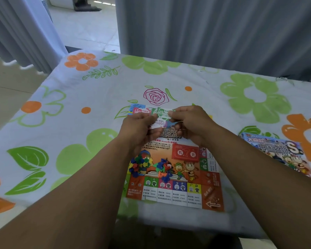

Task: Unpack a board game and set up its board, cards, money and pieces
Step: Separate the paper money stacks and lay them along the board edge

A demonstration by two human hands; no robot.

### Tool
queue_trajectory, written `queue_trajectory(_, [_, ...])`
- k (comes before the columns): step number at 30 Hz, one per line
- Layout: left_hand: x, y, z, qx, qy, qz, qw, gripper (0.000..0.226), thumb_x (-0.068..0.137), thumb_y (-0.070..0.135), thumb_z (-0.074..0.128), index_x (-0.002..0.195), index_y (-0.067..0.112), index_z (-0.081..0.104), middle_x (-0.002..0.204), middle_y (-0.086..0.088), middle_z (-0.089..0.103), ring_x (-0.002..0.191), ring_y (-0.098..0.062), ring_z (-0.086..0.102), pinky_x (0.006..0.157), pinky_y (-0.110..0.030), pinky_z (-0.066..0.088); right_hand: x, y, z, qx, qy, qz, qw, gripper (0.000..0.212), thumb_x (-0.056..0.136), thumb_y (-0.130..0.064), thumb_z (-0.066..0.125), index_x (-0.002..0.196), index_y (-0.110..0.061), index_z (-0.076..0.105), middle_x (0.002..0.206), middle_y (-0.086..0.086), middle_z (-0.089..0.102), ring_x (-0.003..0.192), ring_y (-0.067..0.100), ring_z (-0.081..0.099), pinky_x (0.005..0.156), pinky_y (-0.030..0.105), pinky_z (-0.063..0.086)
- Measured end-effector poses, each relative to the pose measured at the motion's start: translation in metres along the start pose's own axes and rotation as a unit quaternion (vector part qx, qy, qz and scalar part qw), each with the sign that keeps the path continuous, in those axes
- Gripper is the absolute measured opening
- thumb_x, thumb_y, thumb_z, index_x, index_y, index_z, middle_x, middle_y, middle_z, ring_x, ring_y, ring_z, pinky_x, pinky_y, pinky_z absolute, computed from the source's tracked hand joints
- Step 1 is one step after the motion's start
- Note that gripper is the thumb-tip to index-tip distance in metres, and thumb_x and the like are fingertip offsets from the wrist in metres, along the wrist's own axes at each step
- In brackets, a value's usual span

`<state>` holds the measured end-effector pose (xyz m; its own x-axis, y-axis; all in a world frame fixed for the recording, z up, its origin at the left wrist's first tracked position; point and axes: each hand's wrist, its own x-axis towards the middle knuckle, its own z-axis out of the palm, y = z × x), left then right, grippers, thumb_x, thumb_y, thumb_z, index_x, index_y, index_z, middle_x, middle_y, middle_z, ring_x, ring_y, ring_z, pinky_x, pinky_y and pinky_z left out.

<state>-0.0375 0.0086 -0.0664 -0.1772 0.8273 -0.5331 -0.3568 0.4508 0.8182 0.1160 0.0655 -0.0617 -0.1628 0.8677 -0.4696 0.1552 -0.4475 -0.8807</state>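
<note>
The colourful game board lies flat on the table in front of me. Above its far half, my left hand and my right hand pinch a small stack of paper money; a green note is on top and a white-purple "200" note below it. A red note shows just beyond my left hand. Two heaps of small plastic pieces in blue, green, yellow and red sit on the board's near left part, the second heap beside the first.
The game box lid lies at the right on the flowered tablecloth. Grey curtains hang behind the table's far edge. The table's left edge drops to a tiled floor.
</note>
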Motion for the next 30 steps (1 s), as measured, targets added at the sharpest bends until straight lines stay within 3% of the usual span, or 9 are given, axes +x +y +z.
queue_trajectory(5, [0.002, -0.003, 0.004, 0.009, -0.006, -0.008, 1.0, 0.011, 0.093, 0.014, 0.068, 0.097, 0.006, 0.065, 0.105, -0.021, 0.068, 0.067, -0.02, 0.071, 0.055, -0.025, 0.058, 0.001, 0.002, -0.007, -0.002, 0.015, 0.004, 1.0, 0.011, 0.091, -0.01, 0.071, 0.092, -0.002, 0.065, 0.076, 0.011, 0.059, 0.048, 0.012, 0.047, 0.043, 0.023, 0.042])
queue_trajectory(9, [0.004, -0.002, 0.004, 0.009, 0.021, 0.002, 1.0, 0.014, 0.094, 0.015, 0.066, 0.103, 0.005, 0.064, 0.096, -0.015, 0.068, 0.063, -0.017, 0.071, 0.054, -0.024, 0.058, 0.005, -0.001, -0.024, 0.009, 0.063, 0.002, 0.998, 0.011, 0.09, -0.01, 0.071, 0.089, -0.002, 0.064, 0.072, 0.009, 0.057, 0.049, 0.012, 0.049, 0.044, 0.024, 0.044])
queue_trajectory(13, [0.006, 0.0, 0.001, 0.01, 0.057, 0.01, 0.998, 0.014, 0.096, 0.014, 0.063, 0.106, 0.005, 0.064, 0.09, -0.013, 0.07, 0.058, -0.015, 0.068, 0.054, -0.025, 0.059, 0.002, 0.003, -0.043, -0.06, 0.068, 0.03, 0.995, 0.01, 0.09, -0.009, 0.072, 0.092, -0.001, 0.065, 0.074, 0.012, 0.065, 0.046, 0.011, 0.055, 0.04, 0.023, 0.044])
queue_trajectory(16, [0.007, 0.001, 0.0, 0.013, 0.077, 0.013, 0.997, 0.014, 0.097, 0.015, 0.062, 0.107, 0.006, 0.064, 0.087, -0.011, 0.07, 0.062, -0.017, 0.068, 0.056, -0.026, 0.059, 0.001, 0.012, -0.047, -0.101, 0.077, 0.044, 0.991, 0.012, 0.087, -0.01, 0.075, 0.091, -0.003, 0.066, 0.076, 0.016, 0.068, 0.055, 0.018, 0.055, 0.045, 0.027, 0.042])
queue_trajectory(19, [0.008, 0.001, -0.002, 0.016, 0.094, 0.014, 0.995, 0.014, 0.097, 0.016, 0.062, 0.107, 0.006, 0.065, 0.084, -0.009, 0.069, 0.066, -0.018, 0.068, 0.057, -0.027, 0.06, 0.001, 0.018, -0.04, -0.108, 0.076, 0.04, 0.99, 0.013, 0.087, -0.008, 0.075, 0.094, -0.003, 0.065, 0.075, 0.015, 0.067, 0.048, 0.014, 0.058, 0.043, 0.024, 0.043])
queue_trajectory(30, [0.007, -0.001, -0.002, 0.017, 0.043, -0.003, 0.999, 0.016, 0.097, 0.014, 0.062, 0.109, 0.004, 0.064, 0.094, -0.014, 0.069, 0.063, -0.017, 0.068, 0.054, -0.025, 0.057, 0.003, 0.024, -0.029, -0.182, 0.092, 0.009, 0.979, 0.013, 0.088, -0.009, 0.074, 0.084, 0.001, 0.066, 0.066, 0.015, 0.064, 0.048, 0.018, 0.053, 0.047, 0.026, 0.038])
